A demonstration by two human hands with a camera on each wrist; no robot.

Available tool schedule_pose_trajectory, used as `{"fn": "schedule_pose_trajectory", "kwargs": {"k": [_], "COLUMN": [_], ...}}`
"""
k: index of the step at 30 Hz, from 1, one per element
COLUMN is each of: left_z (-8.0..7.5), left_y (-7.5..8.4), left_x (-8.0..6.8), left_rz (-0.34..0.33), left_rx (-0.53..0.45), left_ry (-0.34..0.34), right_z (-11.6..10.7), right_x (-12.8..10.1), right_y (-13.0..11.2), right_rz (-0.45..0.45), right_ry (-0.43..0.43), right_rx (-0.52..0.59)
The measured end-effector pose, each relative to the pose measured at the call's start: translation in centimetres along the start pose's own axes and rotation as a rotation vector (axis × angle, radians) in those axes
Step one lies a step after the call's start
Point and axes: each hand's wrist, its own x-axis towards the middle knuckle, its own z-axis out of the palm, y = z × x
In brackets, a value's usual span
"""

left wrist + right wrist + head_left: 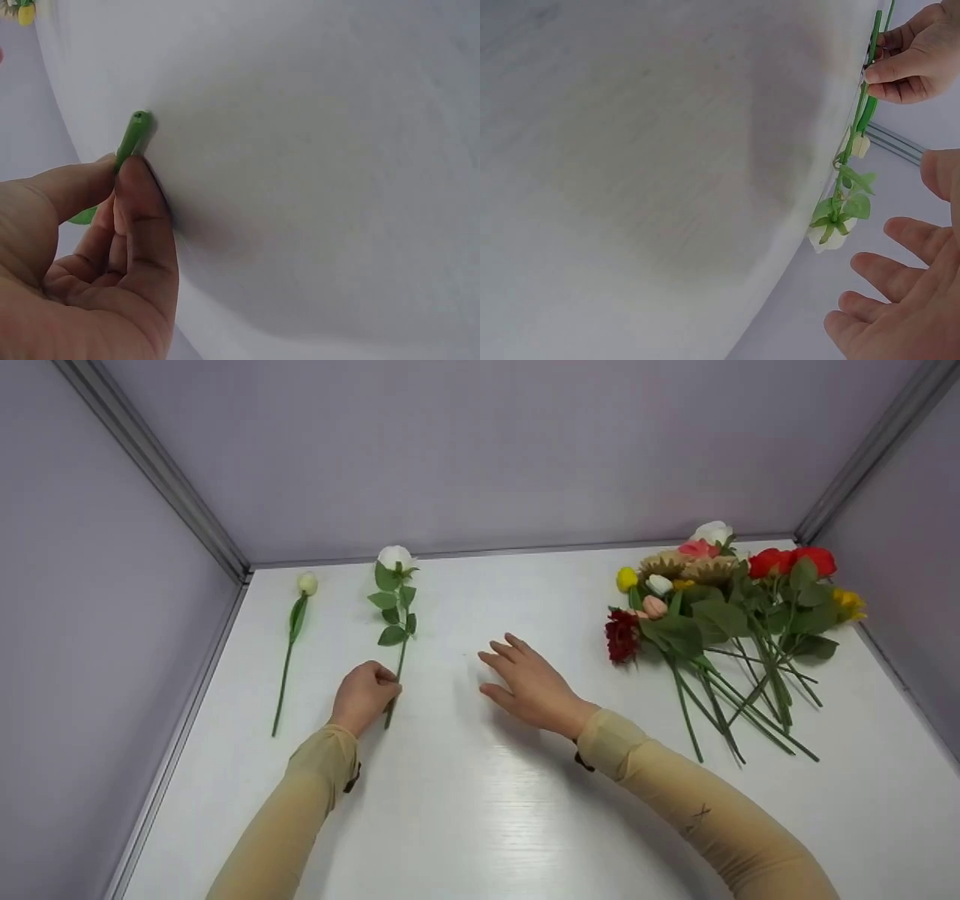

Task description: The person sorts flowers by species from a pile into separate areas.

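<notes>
Between thumb and fingertips, my left hand (365, 697) pinches the green stem of a white rose (395, 559) low down, with the flower pointing to the back of the table. The stem's cut end (137, 120) sticks out past the fingers in the left wrist view. To the left of this hand lies a white tulip (307, 583) on its own, roughly parallel to the rose. My right hand (536, 686) is over the middle of the table, its fingers spread and holding nothing. In the right wrist view, the rose's leaves (856, 204) show beyond the right fingers.
A loose heap of artificial flowers lies at the right, with a dark red flower (622, 636), red blooms (793, 562) and a yellow tulip (627, 579). Their stems (750, 712) cross and point forward. Grey panels (480, 450) wall the white table (450, 810) at back and sides.
</notes>
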Motion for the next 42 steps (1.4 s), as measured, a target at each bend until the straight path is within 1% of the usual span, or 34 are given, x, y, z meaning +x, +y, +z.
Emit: {"fn": "schedule_pose_trajectory", "kwargs": {"k": [8, 12, 15, 18, 21, 23, 25, 28, 30, 36, 39, 42], "left_z": [-0.2, -0.5, -0.7, -0.7, -0.2, 0.6, 1.8, 3.9, 5.2, 8.0, 9.3, 10.7], "left_y": [-0.2, -0.4, -0.2, 0.3, 1.4, 2.4, 3.8, 5.9, 7.2, 9.7, 10.7, 11.8], "left_x": [-0.1, -0.1, -0.1, -0.2, -0.5, -0.9, -1.5, -2.7, -3.6, -5.5, -6.4, -7.2], "left_rz": [-0.004, 0.004, 0.009, 0.049, 0.142, 0.229, 0.332, 0.493, 0.592, 0.811, 0.934, 1.028], "left_rx": [-0.023, -0.018, -0.009, 0.009, 0.046, 0.092, 0.175, 0.313, 0.400, 0.573, 0.643, 0.708], "left_ry": [-0.018, -0.029, -0.016, 0.013, 0.049, 0.077, 0.068, 0.036, -0.008, -0.109, -0.133, -0.152], "right_z": [-0.3, -0.7, -1.1, -1.7, -2.7, -3.5, -4.7, -6.7, -7.9, -10.4, -11.3, -12.2], "right_x": [-0.3, -0.5, -0.9, -1.3, -1.9, -2.4, -3.4, -5.1, -6.3, -10.0, -12.0, -13.7], "right_y": [0.1, 0.5, 1.1, 1.9, 3.0, 4.0, 5.3, 7.4, 9.1, 13.6, 15.5, 17.1], "right_rz": [0.015, 0.018, 0.021, 0.013, 0.003, 0.002, 0.022, 0.056, 0.087, 0.224, 0.282, 0.325], "right_ry": [-0.021, -0.010, 0.010, 0.056, 0.122, 0.171, 0.240, 0.336, 0.390, 0.420, 0.415, 0.381], "right_rx": [0.005, 0.019, 0.026, 0.032, 0.027, 0.032, 0.053, 0.082, 0.084, 0.055, 0.032, 0.010]}}
